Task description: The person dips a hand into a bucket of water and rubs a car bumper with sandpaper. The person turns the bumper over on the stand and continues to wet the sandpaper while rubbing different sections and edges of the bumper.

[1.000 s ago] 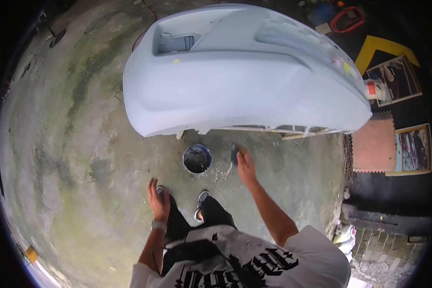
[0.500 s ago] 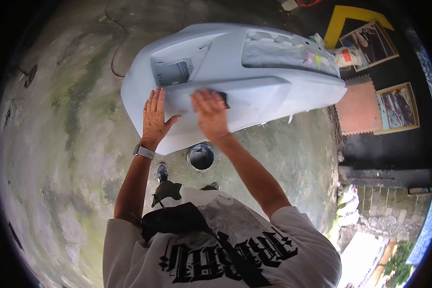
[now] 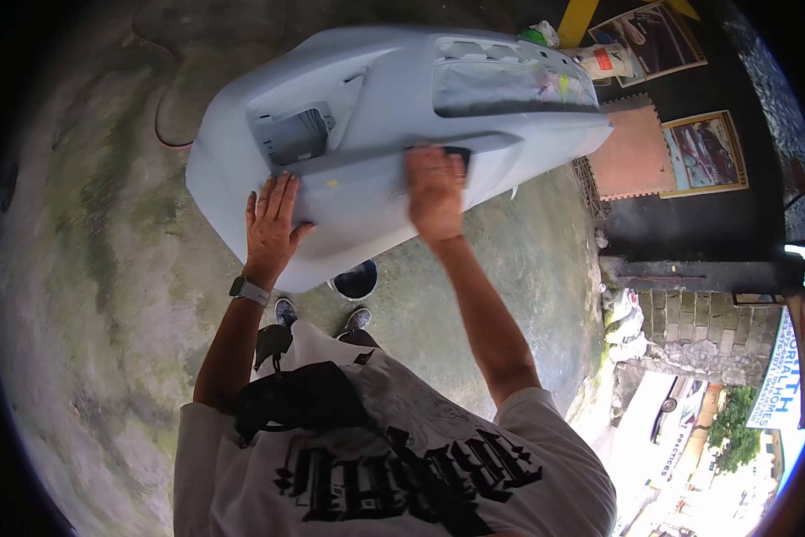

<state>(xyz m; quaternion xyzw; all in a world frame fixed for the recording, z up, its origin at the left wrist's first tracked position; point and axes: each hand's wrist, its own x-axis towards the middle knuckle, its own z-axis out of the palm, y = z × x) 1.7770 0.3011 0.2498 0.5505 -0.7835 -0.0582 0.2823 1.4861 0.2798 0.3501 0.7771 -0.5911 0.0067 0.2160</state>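
A large grey car bumper (image 3: pixel 376 192) lies across the upper middle of the view, with a recessed opening at its left and a long one at its upper right. My left hand (image 3: pixel 273 228) rests flat on its near left part, fingers spread, a watch at the wrist. Farther right, my right hand (image 3: pixel 436 190) presses a dark pad (image 3: pixel 460 154) against the bumper's surface; the hand is slightly blurred and covers most of the pad. A small yellowish mark (image 3: pixel 333 183) shows between the hands.
Below the bumper, a dark round bucket (image 3: pixel 356 279) stands on the stained concrete floor (image 3: pixel 116 268) near my shoes. At the right are a pink foam mat (image 3: pixel 631 148), framed pictures (image 3: pixel 705 154) and a white container (image 3: pixel 607 61). A thin hose (image 3: pixel 158 116) lies at the upper left.
My right hand has moved right along the bumper with the dark pad. My left hand remains flat on it, slightly lower left in view. The whole view has shifted.
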